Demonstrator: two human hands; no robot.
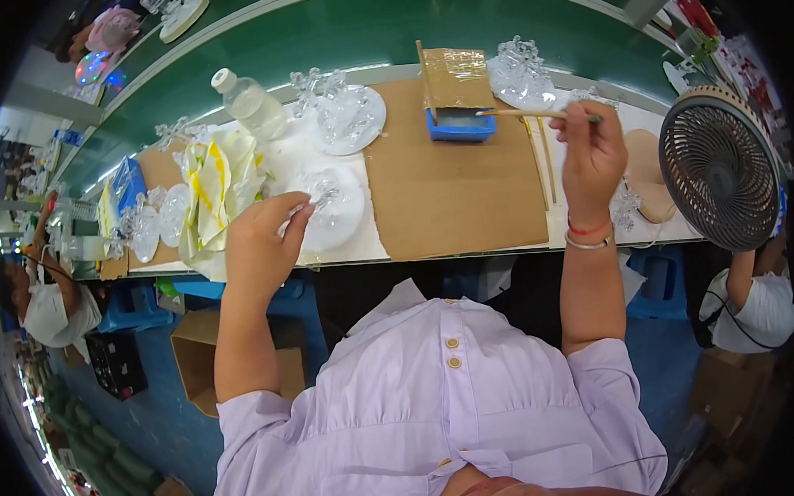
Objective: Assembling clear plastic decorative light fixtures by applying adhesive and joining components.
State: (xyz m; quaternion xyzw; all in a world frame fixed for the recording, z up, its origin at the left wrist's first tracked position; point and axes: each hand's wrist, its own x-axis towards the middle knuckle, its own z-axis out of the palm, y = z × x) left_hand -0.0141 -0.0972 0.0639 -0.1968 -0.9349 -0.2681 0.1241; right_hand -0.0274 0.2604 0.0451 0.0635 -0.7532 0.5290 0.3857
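My left hand point(266, 242) is closed, thumb and forefinger pinching a small clear plastic piece point(326, 196) above a round white base point(342, 217). Whether the piece touches the base I cannot tell. Raised at the right, my right hand point(594, 170) grips a thin wooden-handled brush point(528, 114). The brush points left, its pale tip close to the rim of a small blue tray point(465, 135). A piece of brown cardboard point(459, 75) stands over the tray's far part and hides some of its inside.
A cardboard sheet point(461, 196) covers the table's middle. Beyond my left hand are crumpled yellow-white wrapping point(226, 180), a clear bottle point(254, 108) and a white disc with clear pieces point(352, 121). A dark fan point(720, 172) stands at the right. Co-workers sit on both sides.
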